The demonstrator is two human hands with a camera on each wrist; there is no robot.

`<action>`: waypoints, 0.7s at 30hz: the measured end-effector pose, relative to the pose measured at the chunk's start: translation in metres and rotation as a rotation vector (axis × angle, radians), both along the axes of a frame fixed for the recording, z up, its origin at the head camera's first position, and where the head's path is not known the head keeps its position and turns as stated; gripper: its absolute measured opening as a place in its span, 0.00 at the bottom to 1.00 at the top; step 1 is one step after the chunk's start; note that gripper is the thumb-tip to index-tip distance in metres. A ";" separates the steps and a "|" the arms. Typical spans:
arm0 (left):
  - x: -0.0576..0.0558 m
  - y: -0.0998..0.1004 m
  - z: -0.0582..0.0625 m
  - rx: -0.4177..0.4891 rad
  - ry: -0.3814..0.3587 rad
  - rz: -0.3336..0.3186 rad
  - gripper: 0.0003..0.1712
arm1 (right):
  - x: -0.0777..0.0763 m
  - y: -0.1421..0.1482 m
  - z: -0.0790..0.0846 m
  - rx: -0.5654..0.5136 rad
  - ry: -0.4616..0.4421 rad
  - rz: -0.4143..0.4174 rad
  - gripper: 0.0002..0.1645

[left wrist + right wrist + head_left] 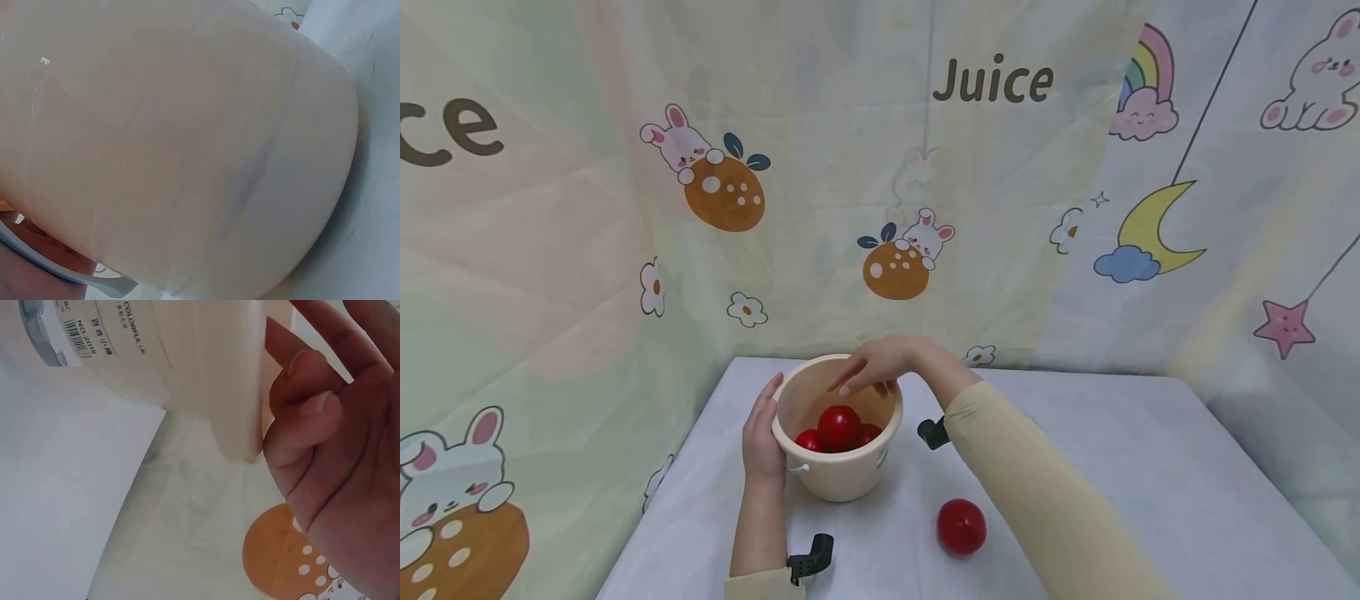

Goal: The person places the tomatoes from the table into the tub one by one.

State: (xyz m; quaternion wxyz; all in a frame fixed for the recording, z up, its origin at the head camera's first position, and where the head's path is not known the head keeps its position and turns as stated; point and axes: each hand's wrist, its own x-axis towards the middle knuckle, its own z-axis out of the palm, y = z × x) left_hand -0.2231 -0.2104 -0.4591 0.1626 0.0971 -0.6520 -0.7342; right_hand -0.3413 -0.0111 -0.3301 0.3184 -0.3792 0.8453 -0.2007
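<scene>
A cream bucket point(842, 482) stands upright on the table, with several shiny red balls point(838, 427) inside. My left hand point(763, 446) holds the bucket's left side near the rim; in the left wrist view the bucket wall point(187, 137) hides most of that hand. Over the far right part of the rim reaches my right hand point(883, 365), fingers pointing down into the opening. The right wrist view has its loosely bent fingers beside the rim, nothing seen between them, with the palm point(356, 462) showing. Another red ball point(961, 527) lies on the table, right of the bucket.
The white-covered table point(1112, 483) extends to the right of the bucket. Printed cloth point(820, 275) with cartoon rabbits hangs behind and at the sides. A grey bucket handle point(62, 272) hangs by the left hand. Black wrist mounts point(811, 560) are on both arms.
</scene>
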 end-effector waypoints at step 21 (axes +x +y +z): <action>-0.002 0.000 -0.003 0.011 0.015 0.009 0.22 | 0.033 0.107 -0.035 -0.473 0.035 -0.256 0.27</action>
